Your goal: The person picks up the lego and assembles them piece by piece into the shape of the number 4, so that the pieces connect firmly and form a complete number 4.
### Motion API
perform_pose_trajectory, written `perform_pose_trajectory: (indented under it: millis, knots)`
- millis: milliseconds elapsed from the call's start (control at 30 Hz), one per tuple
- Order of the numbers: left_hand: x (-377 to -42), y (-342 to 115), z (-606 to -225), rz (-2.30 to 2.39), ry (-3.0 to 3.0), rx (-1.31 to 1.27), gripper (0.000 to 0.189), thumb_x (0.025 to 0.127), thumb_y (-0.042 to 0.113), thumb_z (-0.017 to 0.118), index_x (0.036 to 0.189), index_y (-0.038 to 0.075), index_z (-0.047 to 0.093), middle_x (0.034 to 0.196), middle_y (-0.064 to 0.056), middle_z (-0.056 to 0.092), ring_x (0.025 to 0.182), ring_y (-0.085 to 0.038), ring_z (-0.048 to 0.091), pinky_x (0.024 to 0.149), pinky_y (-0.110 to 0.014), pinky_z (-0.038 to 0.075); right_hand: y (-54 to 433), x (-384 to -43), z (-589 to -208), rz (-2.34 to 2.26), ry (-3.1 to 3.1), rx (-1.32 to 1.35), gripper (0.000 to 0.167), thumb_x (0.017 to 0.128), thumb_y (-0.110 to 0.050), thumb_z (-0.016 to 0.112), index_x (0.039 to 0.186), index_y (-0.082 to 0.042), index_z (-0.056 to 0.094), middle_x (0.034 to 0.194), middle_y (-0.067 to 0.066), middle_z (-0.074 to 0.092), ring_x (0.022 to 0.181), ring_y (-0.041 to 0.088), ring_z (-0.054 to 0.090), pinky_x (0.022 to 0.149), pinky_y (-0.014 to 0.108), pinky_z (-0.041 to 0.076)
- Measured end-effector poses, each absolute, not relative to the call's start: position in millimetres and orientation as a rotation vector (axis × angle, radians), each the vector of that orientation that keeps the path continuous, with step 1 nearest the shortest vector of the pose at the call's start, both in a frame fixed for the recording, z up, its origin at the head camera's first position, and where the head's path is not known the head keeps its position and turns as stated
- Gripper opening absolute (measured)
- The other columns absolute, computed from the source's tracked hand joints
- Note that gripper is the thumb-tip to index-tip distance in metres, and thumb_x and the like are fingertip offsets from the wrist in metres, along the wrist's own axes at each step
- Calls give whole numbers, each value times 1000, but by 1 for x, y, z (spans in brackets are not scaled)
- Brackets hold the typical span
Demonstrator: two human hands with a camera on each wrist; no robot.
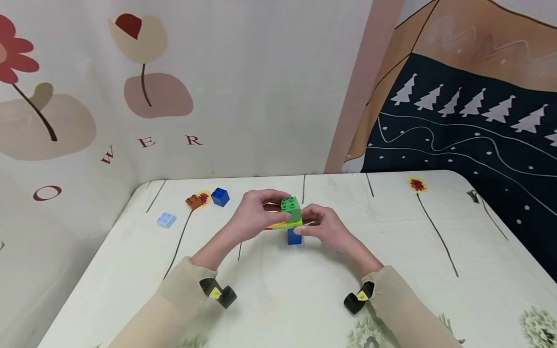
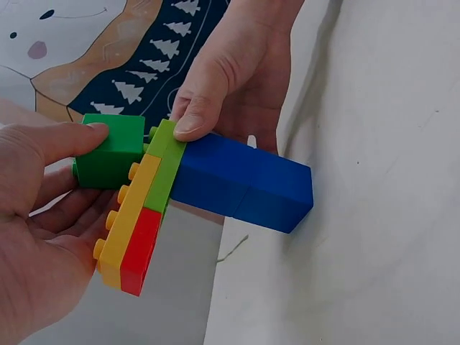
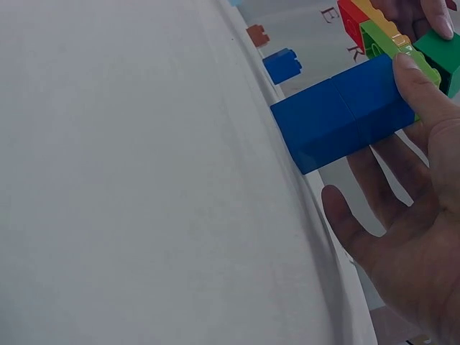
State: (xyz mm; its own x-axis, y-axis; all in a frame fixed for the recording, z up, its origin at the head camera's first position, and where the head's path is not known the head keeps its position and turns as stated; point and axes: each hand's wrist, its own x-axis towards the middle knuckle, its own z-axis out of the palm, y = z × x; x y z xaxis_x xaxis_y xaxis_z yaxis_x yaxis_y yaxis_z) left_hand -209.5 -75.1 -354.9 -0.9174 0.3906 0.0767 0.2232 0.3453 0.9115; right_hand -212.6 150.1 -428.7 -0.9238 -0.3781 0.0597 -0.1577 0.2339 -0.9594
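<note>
My left hand pinches a green brick between thumb and fingers. In the left wrist view this green brick meets the studded side of a lime green brick; some studs show between them, and I cannot tell whether it is pressed home. A yellow brick and a red brick join the lime one in a row. Two blue bricks, stacked end to end, stand under it. With its thumb on the lime-and-blue joint, my right hand holds this build above or on the table.
On the table's far left lie a light blue brick, a brown brick and a dark blue brick. The white table cover has printed flowers. Behind the table hangs a printed cloth.
</note>
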Motion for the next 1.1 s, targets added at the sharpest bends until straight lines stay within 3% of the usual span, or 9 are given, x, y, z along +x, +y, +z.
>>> perform_pose_trajectory:
  millis: [1100]
  knots:
    - [-208, -71, -355, 1549, 2534, 644, 36, 85, 6, 84, 119, 4, 74, 106, -6, 72, 95, -21, 69, 81, -31, 60, 150, -213, -429, -1778, 2308, -513, 31, 91, -12, 80, 117, -2, 68, 111, 9, 71, 105, 27, 67, 87, 35, 58]
